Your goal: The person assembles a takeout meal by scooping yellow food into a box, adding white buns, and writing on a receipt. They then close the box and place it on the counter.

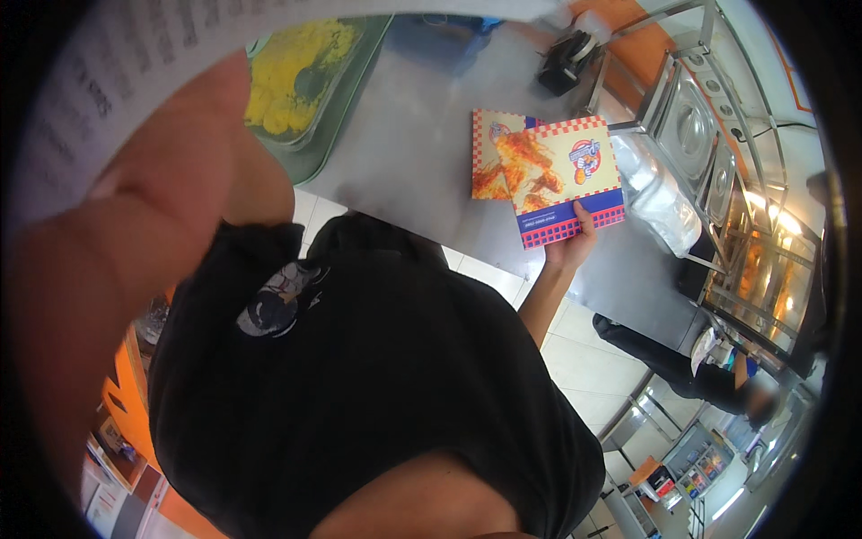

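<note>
My right hand (580,241) is closed on the lower edge of a printed fried-chicken takeaway box (575,171), cream with a red check border and a blue band. A second similar box (489,171) shows partly behind it; I cannot tell whether the hand holds that one too. Both are above the steel counter (404,117). My left hand (184,166) is raised very near the camera at the upper left. Its fingers are hidden behind a blurred white sheet of paper (135,54) with print, so their grip does not show.
A green tray (346,117) of yellow crumbly food (292,81) sits on the counter's left. A black device (566,67), clear plastic bags (660,211) and a metal rack with lidded steel pans (691,126) stand right. Another person (718,382) is at the far right.
</note>
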Available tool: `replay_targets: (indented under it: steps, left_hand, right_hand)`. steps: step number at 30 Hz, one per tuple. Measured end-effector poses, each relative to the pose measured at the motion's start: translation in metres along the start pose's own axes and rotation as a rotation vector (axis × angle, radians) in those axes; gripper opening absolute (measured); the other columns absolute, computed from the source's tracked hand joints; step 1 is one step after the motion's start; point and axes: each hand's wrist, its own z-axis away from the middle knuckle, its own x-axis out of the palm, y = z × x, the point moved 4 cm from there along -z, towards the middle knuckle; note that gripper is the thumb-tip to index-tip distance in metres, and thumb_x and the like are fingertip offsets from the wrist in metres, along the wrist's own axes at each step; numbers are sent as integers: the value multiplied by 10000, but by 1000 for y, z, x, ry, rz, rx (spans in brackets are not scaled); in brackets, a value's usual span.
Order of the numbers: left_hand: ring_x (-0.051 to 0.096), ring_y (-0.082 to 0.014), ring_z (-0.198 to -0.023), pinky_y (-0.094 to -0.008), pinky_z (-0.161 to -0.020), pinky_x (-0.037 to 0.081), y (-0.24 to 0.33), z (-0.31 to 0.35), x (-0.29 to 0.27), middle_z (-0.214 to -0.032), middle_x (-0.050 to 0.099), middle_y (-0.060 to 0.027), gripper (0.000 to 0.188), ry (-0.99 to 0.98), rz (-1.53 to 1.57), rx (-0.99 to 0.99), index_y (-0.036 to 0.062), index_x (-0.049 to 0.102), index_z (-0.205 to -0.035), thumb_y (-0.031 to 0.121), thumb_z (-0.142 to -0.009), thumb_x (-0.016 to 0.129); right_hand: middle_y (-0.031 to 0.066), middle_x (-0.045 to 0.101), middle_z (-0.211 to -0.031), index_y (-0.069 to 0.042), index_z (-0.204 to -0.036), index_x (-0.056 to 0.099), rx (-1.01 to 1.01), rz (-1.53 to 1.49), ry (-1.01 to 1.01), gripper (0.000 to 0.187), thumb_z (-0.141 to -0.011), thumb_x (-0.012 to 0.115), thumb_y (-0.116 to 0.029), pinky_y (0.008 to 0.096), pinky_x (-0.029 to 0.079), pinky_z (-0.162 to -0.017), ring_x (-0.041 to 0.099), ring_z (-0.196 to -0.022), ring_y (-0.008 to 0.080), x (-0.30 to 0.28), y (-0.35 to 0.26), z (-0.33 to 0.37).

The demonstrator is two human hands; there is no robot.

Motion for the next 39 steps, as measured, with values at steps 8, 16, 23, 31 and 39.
replay_targets:
  steps: [8,16,23,31,39]
  left_hand:
    - [508,-305,-1147,-406,-999,378,-60,44,-148,-1225,524,-179,528,389,-107,-251,17,444,-1276,390,-905,486]
    - [501,-273,-1160,-370,-1029,353,-32,51,-227,-1223,531,-157,566,593,25,-185,19,436,-1295,380,-874,548]
    - [373,-259,-1281,-365,-1055,279,-78,143,-6,-1336,462,-144,548,-181,-32,-709,49,439,-1328,260,-864,640]
    - [367,-217,-1281,-340,-994,366,-106,224,-21,-1362,381,-123,642,-32,395,-1223,11,368,-1333,352,-861,638]
    - [513,-235,-1069,-351,-910,409,-122,237,-59,-989,503,-56,281,0,101,-996,50,482,-1011,258,-878,616]
  right_hand:
    - [181,557,-1123,42,-1233,407,-48,19,28,468,-784,532,-4,430,491,-903,586,-1018,294,12,2,12]
    - [155,567,-1145,16,-1225,460,-47,-84,-31,454,-772,495,23,472,425,-977,544,-1096,292,18,7,20]
    - [123,578,-1111,-16,-1121,531,105,14,-272,400,-724,579,2,393,423,-965,542,-1082,256,77,58,45]
    - [121,374,-1337,-99,-1267,340,4,582,-969,825,-661,825,-378,367,244,-1038,313,-1262,227,178,107,72]
    - [108,630,-906,-43,-1044,555,35,926,-899,486,-670,820,-208,333,482,-779,616,-836,220,191,71,65]
